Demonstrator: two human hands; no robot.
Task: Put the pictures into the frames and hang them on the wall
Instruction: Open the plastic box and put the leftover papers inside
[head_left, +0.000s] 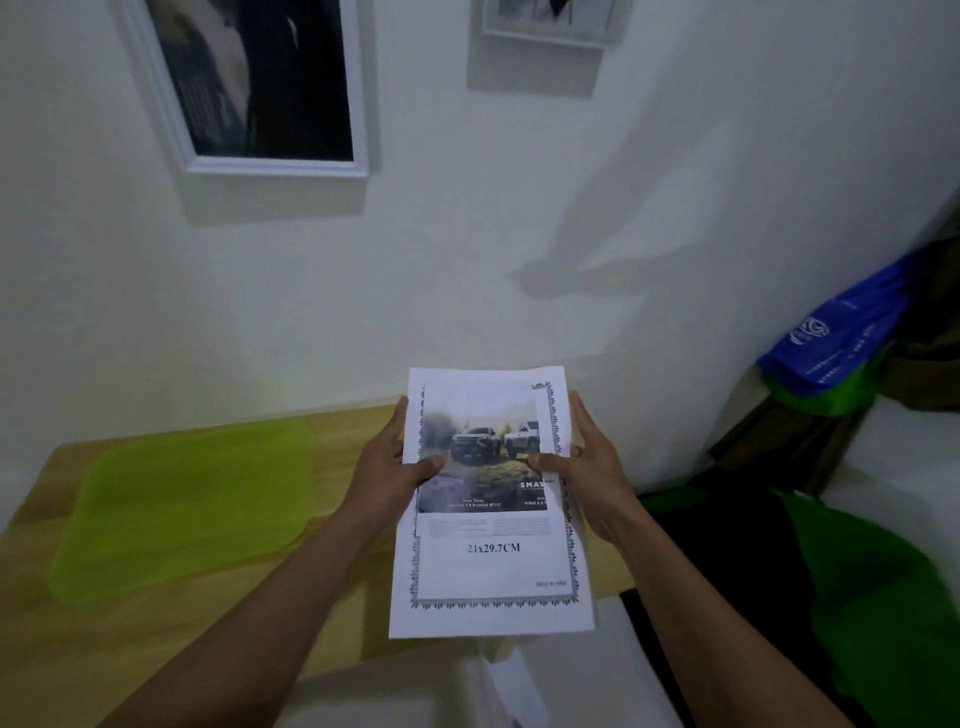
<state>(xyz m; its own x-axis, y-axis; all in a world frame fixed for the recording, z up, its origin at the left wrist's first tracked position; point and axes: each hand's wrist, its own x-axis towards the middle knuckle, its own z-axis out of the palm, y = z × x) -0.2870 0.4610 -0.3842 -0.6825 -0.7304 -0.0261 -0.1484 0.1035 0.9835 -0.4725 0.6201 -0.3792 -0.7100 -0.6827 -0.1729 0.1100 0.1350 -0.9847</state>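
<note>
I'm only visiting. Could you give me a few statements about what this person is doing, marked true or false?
1. The left hand and the right hand both hold the paper sheets. True.
2. The printed picture on top shows a bowl of fruit. False: it shows two vehicles outdoors.
3. A large frame and a small frame hang on the wall. True.
4. The green mat lies on the floor. False: it lies on the wooden table.
</note>
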